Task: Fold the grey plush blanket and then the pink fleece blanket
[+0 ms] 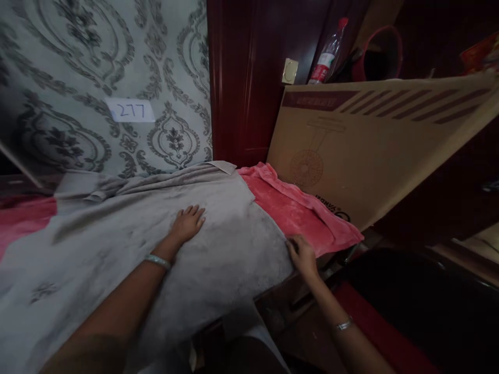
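Observation:
A grey plush blanket [234,254] with a small dark motif is spread over a long low surface, its far side bunched into folds by the wall. Flat on it, fingers apart, lies my left hand [187,224], a pale bangle on the wrist. My right hand [302,254] is at the blanket's right edge, fingers closed on the grey fabric there; the fingertips are partly hidden. A pink plush cloth [292,208] comes out from under the grey blanket on the right. More pink fabric [27,215] shows at the far left.
A large cardboard box [351,140] leans behind the pink cloth, near a plastic bottle [325,59] with a red cap. Behind are a dark red door panel [244,78] and patterned wallpaper [167,67] bearing a paper marked 277 [130,110]. A black object [421,296] stands at right.

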### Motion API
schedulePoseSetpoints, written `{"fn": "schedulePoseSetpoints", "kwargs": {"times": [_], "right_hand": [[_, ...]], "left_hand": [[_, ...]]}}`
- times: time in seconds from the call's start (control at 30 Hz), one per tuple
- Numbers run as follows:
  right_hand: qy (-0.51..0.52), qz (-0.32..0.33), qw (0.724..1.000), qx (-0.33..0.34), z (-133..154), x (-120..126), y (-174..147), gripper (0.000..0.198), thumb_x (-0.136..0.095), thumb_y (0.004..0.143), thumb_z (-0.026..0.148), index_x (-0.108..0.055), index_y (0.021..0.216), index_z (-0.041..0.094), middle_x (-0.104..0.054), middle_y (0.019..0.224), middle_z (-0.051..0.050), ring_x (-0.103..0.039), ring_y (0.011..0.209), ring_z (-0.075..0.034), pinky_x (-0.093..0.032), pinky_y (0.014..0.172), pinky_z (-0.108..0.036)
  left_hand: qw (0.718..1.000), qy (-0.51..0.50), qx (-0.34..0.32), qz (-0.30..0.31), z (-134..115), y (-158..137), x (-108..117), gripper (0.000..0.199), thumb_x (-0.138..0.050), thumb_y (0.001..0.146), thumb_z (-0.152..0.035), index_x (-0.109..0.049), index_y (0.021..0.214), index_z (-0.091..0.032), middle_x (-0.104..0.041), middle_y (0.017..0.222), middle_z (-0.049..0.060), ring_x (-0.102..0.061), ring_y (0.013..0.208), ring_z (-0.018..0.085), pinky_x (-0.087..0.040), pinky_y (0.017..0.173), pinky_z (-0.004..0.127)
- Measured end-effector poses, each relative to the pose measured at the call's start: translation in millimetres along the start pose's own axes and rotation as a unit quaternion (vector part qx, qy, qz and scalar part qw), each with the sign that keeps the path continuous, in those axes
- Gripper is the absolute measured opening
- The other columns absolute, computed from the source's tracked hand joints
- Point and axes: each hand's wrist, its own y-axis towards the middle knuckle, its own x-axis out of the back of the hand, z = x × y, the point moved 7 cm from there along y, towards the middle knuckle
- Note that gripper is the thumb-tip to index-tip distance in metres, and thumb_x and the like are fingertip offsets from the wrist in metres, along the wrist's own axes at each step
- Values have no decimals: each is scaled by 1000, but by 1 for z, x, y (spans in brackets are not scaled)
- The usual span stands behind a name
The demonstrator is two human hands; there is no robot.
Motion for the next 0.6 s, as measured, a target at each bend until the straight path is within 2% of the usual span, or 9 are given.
{"fn": "schedulePoseSetpoints", "kwargs": {"times": [0.13, 0.23, 0.4, 0.5, 0.6], "right_hand": [[-25, -37, 999, -25, -2, 15, -7, 30, -41, 87, 43, -62, 86, 22, -69, 85, -11, -64, 80, -26, -52, 76, -37], [-48, -57, 995, -70, -11, 23, -12, 35, -37, 88, 46, -61, 92, 21, -69, 84, -11, -65, 78, -26, -50, 72, -36], [-60, -12, 992, -110, -42, 11, -29, 35, -36, 79, 50, -57, 83, 23, -69, 79, -14, -65, 74, -29, -48, 67, -38], [-20, -33, 993, -114, -62, 4, -35, 38, -36, 74, 56, -55, 79, 24, -70, 80, -16, -66, 77, -32, -50, 70, -43], [5, -54, 991, -121, -73, -2, -35, 40, -38, 70, 61, -54, 77, 25, -71, 81, -17, -66, 79, -34, -52, 73, -47]], "left_hand": [[997, -12, 19, 75, 4, -31, 0, 62, -27, 101, -46, -33, 158, -24, -26, 167, 11, -23, 153, 31, -22, 119, 54], [995, -29, 20, 93, 16, -73, 2, 64, -24, 100, -50, -29, 159, -26, -22, 168, 9, -18, 155, 31, -19, 121, 55], [991, 11, 110, 71, 53, -171, 10, 65, -29, 100, -47, -27, 160, -23, -20, 168, 10, -17, 155, 33, -15, 121, 61], [982, 37, 179, 53, 77, -233, 16, 64, -29, 100, -45, -29, 159, -23, -21, 168, 10, -17, 155, 34, -15, 120, 62], [963, 33, 265, 34, 110, -292, 20, 64, -28, 99, -49, -31, 159, -26, -22, 168, 9, -18, 154, 37, -21, 116, 67]]}}
